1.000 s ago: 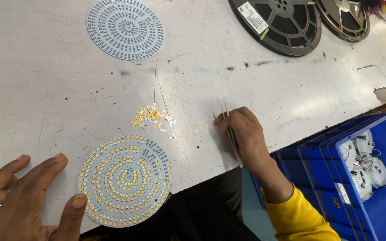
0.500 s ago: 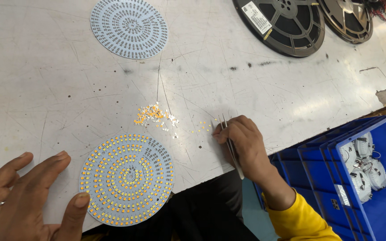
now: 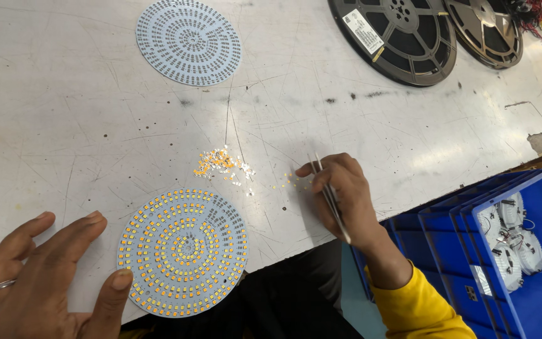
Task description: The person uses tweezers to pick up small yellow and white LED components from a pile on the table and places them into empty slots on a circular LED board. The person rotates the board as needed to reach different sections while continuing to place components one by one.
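My right hand [image 3: 346, 201] grips thin metal tweezers [image 3: 329, 194], tips down beside a few scattered yellow chips [image 3: 290, 183] on the worn white table [image 3: 83, 125]. A larger pile of small yellow and white chips [image 3: 222, 165] lies just left of it. My left hand [image 3: 45, 282], wearing a ring, rests flat with spread fingers, its thumb touching the edge of a round circuit board [image 3: 183, 251] filled with rings of yellow chips at the table's front edge.
A bare round grey circuit board [image 3: 188, 41] lies at the back. Two large dark component reels [image 3: 396, 37] [image 3: 484, 31] sit at the back right. Stacked blue crates [image 3: 534, 251] holding white round parts stand to the right of the table.
My right hand with the tweezers has shifted slightly nearer the small scattered chips. The left hand stays by the filled board.
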